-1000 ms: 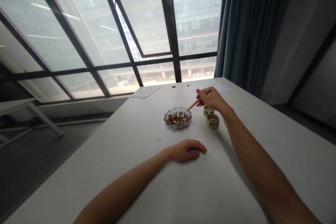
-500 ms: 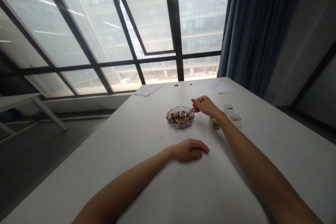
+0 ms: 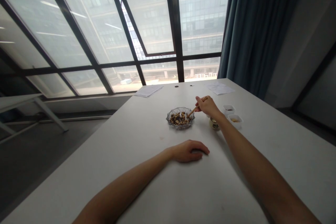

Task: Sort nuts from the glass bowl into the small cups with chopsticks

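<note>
A white table [image 3: 126, 147] holds it all. The left hand [image 3: 187, 150] lies on it, loosely spread. The right hand [image 3: 208, 105], beside a glass bowl [image 3: 181, 126], pinches wooden chopsticks [image 3: 193, 110]. Their tips dip among small bits [image 3: 178, 117], maybe nuts or beans.

The left forearm [image 3: 133, 177], bare at 7 o'clock, is slender and smooth in outline, tapering to a narrow wrist [image 3: 170, 152]. At 4 o'clock the right forearm [image 3: 250, 159], also bare, has a similar shape — broad low down, thin at its far end. The left hand [image 3: 187, 151], at 5 o'clock, and the right hand [image 3: 208, 106], at 3 o'clock, are bare — slim-fingered, nails too small to make out.
</note>
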Demonstrator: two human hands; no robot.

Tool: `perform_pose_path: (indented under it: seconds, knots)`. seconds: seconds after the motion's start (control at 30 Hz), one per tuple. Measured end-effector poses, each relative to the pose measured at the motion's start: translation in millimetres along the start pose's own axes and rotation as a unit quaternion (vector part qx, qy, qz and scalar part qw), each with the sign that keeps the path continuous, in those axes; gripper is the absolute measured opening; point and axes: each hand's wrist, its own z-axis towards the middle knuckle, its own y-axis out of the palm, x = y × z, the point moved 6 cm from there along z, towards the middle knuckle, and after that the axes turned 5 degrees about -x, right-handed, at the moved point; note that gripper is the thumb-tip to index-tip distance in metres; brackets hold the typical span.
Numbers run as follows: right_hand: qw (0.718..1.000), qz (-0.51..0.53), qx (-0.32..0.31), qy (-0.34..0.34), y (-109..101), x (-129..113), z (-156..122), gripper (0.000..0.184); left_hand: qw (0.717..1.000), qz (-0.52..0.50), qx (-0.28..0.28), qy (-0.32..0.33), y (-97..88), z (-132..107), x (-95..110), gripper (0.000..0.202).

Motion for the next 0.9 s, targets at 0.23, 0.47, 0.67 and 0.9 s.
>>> perform_pose_path:
  seconds: [0.23,0.47,0.67,0.9]
  knots:
    - [0.999,0.03,0.031,-0.006,-16,-27,-8,0.041,1.0,-0.002,0.003,0.006,0.3,0,-1,0.032]
    - [0.998,0.005,0.052,-0.045,-63,-79,-38,0.04,1.0,-0.003,0.004,0.003,0.7,0,-2,0.032]
    - [0.989,-0.059,0.116,-0.068,-125,-100,-68,0.038,1.0,-0.006,0.009,0.01,0.1,0,0,0.033]
    - [0.995,-0.061,0.078,0.014,-127,-71,-53,0.033,1.0,-0.002,0.002,-0.002,-0.5,0,0,0.033]
